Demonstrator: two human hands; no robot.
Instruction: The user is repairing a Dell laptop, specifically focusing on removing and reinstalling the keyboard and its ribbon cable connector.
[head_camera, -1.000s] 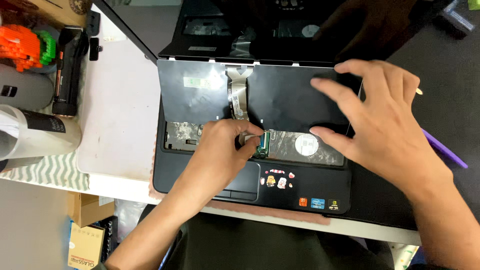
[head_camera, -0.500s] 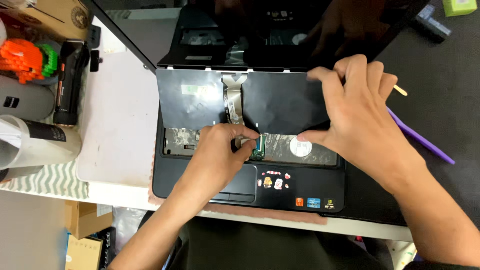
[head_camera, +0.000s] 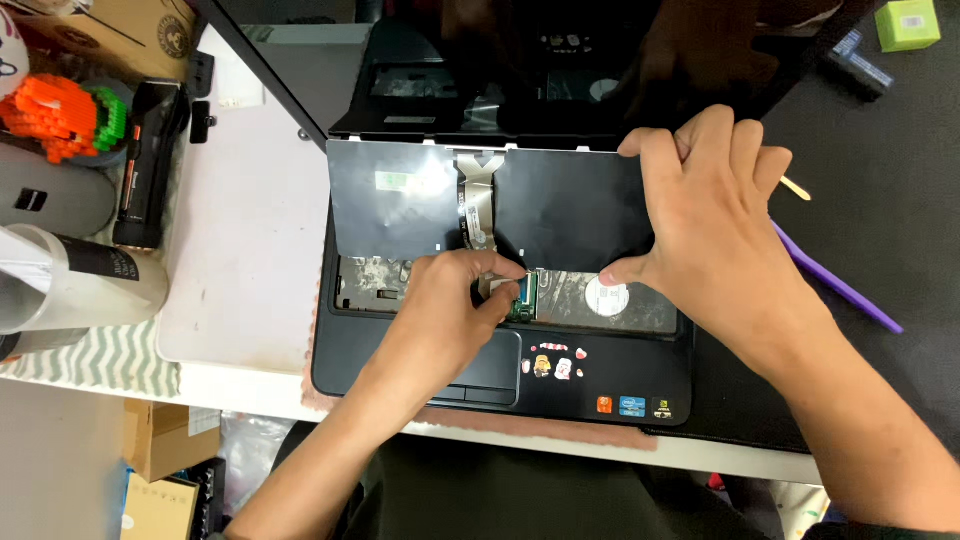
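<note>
An open black laptop (head_camera: 420, 350) lies in front of me with its keyboard (head_camera: 390, 205) flipped over, black underside up, tilted above the keyboard bay. A flat ribbon cable (head_camera: 477, 205) runs from the keyboard down to a small green connector (head_camera: 524, 298) on the board. My left hand (head_camera: 450, 310) pinches the cable's end at that connector. My right hand (head_camera: 715, 235) grips the right part of the flipped keyboard, thumb under its lower edge, fingers over the top edge. The laptop's screen (head_camera: 560, 60) leans back, dark.
At the left stand a white cup (head_camera: 80, 285), a black tool (head_camera: 150, 165), an orange and green toy (head_camera: 60, 115) and a cardboard box (head_camera: 100, 35). A purple stick (head_camera: 835, 285) and a wooden stick (head_camera: 797, 188) lie on the black mat at the right. Boxes sit under the table.
My right hand has shifted from lying spread across the keyboard's back to gripping its right part by the edges. My left hand has stayed at the ribbon connector.
</note>
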